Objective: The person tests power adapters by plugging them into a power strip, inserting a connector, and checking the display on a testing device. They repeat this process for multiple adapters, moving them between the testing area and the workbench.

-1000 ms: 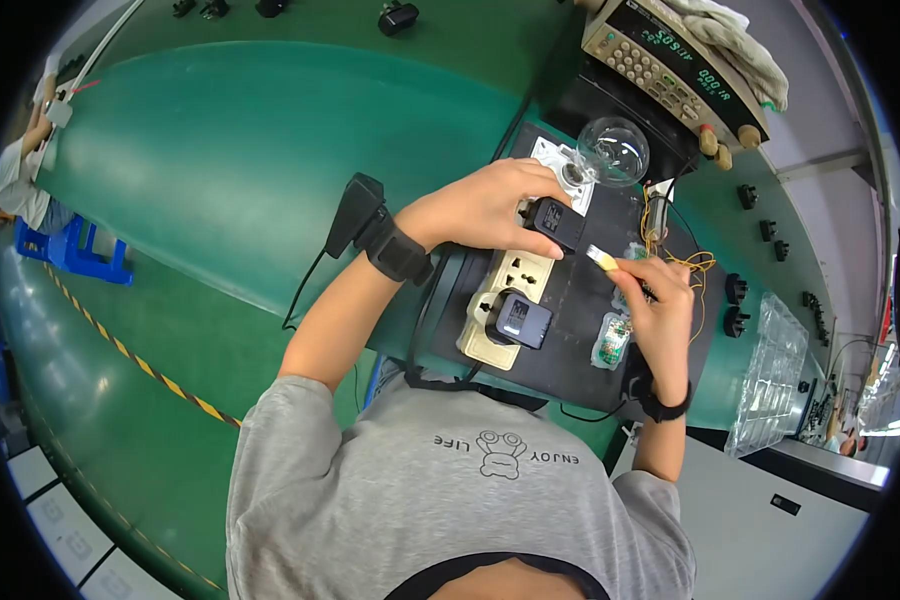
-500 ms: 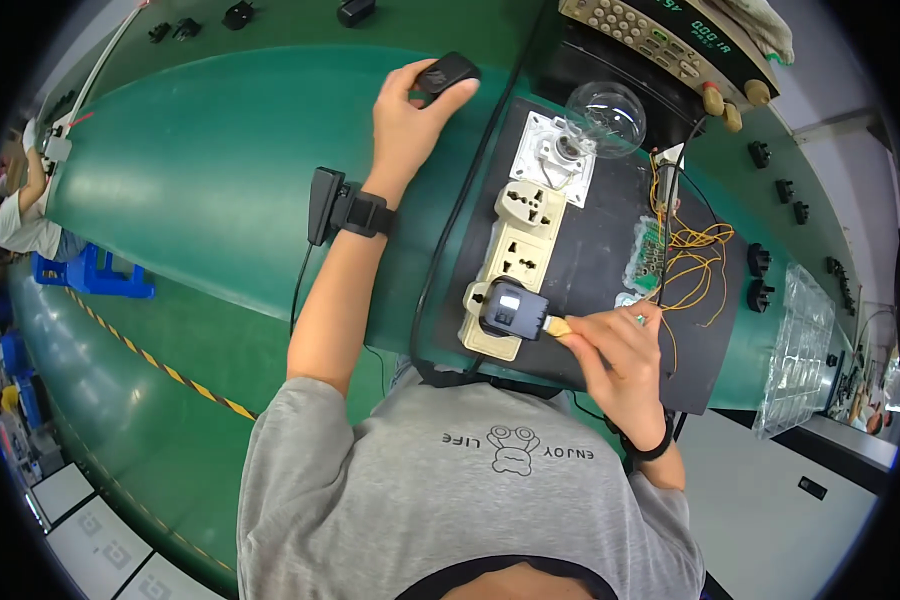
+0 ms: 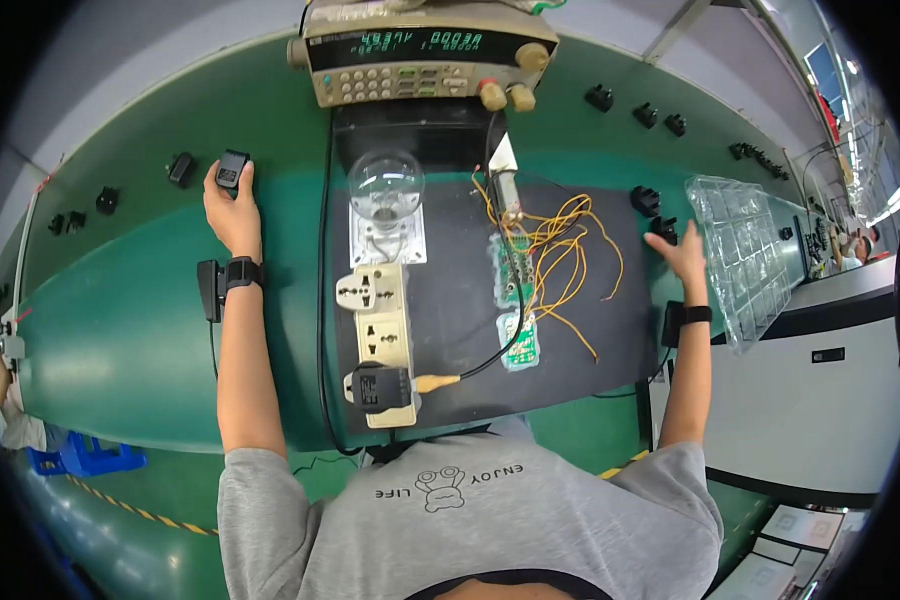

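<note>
On the far left of the bench, my left hand (image 3: 234,215) is closed round a small black power adapter (image 3: 233,168). Another black adapter (image 3: 180,169) lies just left of it. My right hand (image 3: 682,258) is at the right side, thumb and fingers spread about a black plug adapter (image 3: 662,232); whether they touch it I cannot tell. A second plug adapter (image 3: 646,201) lies just beyond. In the middle, a black adapter (image 3: 380,388) sits in the cream power strip (image 3: 388,335), with a yellow-ended cable plug (image 3: 436,383) against its right side.
Beyond the strip, a clear glass bulb (image 3: 386,188) stands on a white socket plate (image 3: 410,240). Green circuit boards (image 3: 519,340) and yellow wires (image 3: 570,270) lie on the black mat (image 3: 450,300). A bench instrument (image 3: 430,65) stands at the back, a clear plastic tray (image 3: 740,260) at right.
My right hand has let go of the yellow cable plug and moved right to the loose adapters. My left hand still holds its adapter. The view has turned and shifted.
</note>
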`<state>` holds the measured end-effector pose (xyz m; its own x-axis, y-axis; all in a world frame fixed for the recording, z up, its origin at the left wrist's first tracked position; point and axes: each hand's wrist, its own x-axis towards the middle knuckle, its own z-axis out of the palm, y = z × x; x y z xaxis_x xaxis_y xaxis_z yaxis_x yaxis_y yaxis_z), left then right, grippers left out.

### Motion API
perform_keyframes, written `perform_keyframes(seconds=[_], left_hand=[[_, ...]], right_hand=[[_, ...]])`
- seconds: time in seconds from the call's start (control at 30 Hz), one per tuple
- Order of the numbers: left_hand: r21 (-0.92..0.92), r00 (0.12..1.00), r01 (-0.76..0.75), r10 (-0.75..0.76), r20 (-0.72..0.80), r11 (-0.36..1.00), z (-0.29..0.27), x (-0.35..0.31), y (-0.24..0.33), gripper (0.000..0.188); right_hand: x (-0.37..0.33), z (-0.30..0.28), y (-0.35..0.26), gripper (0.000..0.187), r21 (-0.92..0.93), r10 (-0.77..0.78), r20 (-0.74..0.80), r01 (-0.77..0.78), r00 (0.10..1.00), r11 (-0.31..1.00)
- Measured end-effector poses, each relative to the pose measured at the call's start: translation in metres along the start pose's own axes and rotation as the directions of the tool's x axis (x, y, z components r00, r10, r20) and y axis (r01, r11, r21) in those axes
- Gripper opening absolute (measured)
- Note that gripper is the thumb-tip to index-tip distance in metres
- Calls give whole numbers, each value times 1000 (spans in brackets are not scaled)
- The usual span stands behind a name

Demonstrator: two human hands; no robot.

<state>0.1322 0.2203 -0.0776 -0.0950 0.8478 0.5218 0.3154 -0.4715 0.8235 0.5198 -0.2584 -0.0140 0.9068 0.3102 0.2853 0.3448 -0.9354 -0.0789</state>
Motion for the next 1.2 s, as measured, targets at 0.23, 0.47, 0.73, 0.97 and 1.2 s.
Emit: perform_keyframes(seconds=[0.23, 0.47, 0.73, 0.97, 1.2], left_hand=[[41, 997, 71, -71, 14, 997, 3, 7, -9, 76], [-276, 980, 194, -200, 9, 941, -8, -14, -3, 66], [-191, 965, 169, -123, 231, 967, -38, -77, 34, 41], [-92, 929, 260, -223, 294, 961, -46, -70, 44, 38], [-120, 919, 270, -219, 329, 955, -50, -65, 57, 32]], right_hand=[[3, 16, -1, 67, 358, -70, -15, 71, 997, 931], [-64, -69, -106, 52, 789, -249, -168, 282, 954, 546], [-143, -119, -238, 50, 789, -871, -145, 586, 470, 185], [-170, -98, -292, 50, 758, -945, -26, 623, 327, 195], [-170, -105, -309, 48, 580, -984, 64, 796, 167, 173]])
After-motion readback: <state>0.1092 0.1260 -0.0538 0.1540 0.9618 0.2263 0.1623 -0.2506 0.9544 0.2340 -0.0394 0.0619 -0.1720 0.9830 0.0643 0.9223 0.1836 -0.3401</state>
